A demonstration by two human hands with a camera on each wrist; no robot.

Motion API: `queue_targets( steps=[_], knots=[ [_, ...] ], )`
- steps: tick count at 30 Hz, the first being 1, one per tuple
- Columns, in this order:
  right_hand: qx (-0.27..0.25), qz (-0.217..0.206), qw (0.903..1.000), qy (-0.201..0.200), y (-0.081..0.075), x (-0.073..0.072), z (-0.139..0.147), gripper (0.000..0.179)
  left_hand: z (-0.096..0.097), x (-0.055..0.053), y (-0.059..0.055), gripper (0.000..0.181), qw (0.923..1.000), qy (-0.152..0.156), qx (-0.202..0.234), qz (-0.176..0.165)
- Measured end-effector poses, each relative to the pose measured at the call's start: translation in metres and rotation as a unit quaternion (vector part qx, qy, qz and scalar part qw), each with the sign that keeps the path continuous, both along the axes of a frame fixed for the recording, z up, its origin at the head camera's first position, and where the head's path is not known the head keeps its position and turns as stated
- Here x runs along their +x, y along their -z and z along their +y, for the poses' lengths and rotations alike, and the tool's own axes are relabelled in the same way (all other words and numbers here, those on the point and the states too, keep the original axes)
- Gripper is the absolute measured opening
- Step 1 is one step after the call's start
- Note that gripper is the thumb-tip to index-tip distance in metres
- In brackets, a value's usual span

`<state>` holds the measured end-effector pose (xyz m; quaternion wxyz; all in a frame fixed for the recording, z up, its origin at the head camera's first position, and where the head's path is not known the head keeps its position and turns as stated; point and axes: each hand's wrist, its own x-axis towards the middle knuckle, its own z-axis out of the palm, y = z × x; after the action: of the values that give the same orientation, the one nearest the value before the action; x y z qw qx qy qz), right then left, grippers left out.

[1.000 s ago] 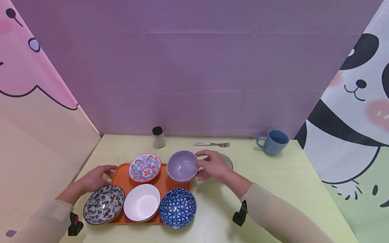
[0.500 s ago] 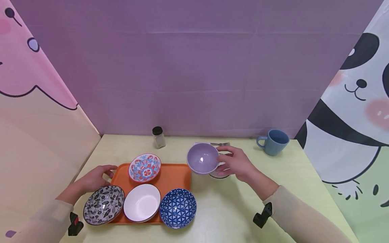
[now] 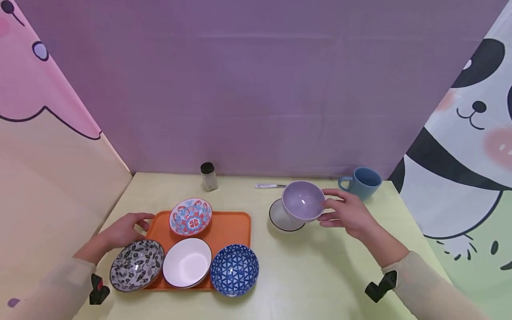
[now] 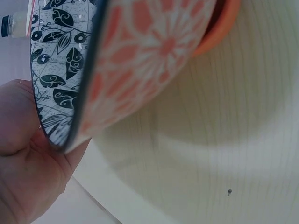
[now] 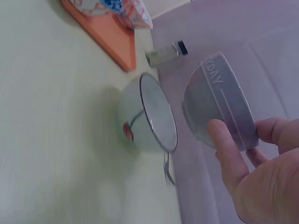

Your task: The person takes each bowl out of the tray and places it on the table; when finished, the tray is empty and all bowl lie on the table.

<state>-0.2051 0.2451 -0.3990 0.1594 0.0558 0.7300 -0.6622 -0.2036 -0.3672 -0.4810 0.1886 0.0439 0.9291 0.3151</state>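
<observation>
So the right hand [image 3: 346,215] has a lilac bowl [image 3: 302,200] pinched at its rim, thumb on one side and fingers bent on the other. The bowl's up in the air, smooth and glossy, and you can see right down to its bottom; the right wrist view shows raised lettering outside, the "DAY" bit readable. Just past it, on the table [image 3: 304,271], sits a flower-stem bowl [image 3: 286,218]: deep, white, dark-rimmed, with a red bloom painted on its side. The two look apart.

The left hand [image 3: 126,229] is way over at the orange tray [image 3: 230,226], fingers loosely bent with a gap to the thumb; can't tell how firmly it touches the edge.

The tray has four bowls: a leafy black-and-white bowl [image 3: 138,266] by the left hand, red-patterned outside and overhanging the left edge; a plain white bowl [image 3: 187,262] with a thin dark rim; a blue triangle-print bowl [image 3: 234,270] overhanging the front right; and a red-and-blue floral bowl [image 3: 191,216] behind. Makes six bowls total.

Further back: one clear jar [image 3: 209,180] with a black lid, one fork [image 3: 270,186] with a white handle, partly hidden behind the lilac bowl, and one blue mug [image 3: 362,182], handle pointing left.
</observation>
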Motion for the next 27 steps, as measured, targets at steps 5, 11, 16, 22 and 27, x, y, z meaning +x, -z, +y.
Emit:
queue_targets(
  steps=[5, 11, 16, 22, 27],
  knots=[
    [0.011, -0.006, 0.9998, 0.017, 0.002, 0.001, 0.023, 0.058, 0.001, -0.001, -0.004, 0.07, 0.9998, -0.005, 0.014, -0.009],
    [-0.004, -0.019, 0.9989, 0.042, 0.013, 0.005, 0.045, 0.063, 0.001, 0.0, -0.001, 0.068, 0.9998, -0.009, 0.017, -0.008],
    [-0.034, -0.045, 0.9962, 0.067, 0.025, 0.008, 0.059, 0.065, 0.002, 0.001, 0.003, 0.067, 0.9997, -0.01, 0.019, -0.008],
    [-0.051, -0.056, 0.9939, 0.08, 0.043, 0.01, 0.068, 0.066, 0.001, 0.002, 0.004, 0.067, 0.9997, -0.014, 0.018, -0.009],
    [-0.06, -0.063, 0.9924, 0.087, 0.058, 0.01, 0.071, 0.065, 0.0, 0.002, 0.002, 0.068, 0.9997, -0.016, 0.017, -0.004]
  ],
)
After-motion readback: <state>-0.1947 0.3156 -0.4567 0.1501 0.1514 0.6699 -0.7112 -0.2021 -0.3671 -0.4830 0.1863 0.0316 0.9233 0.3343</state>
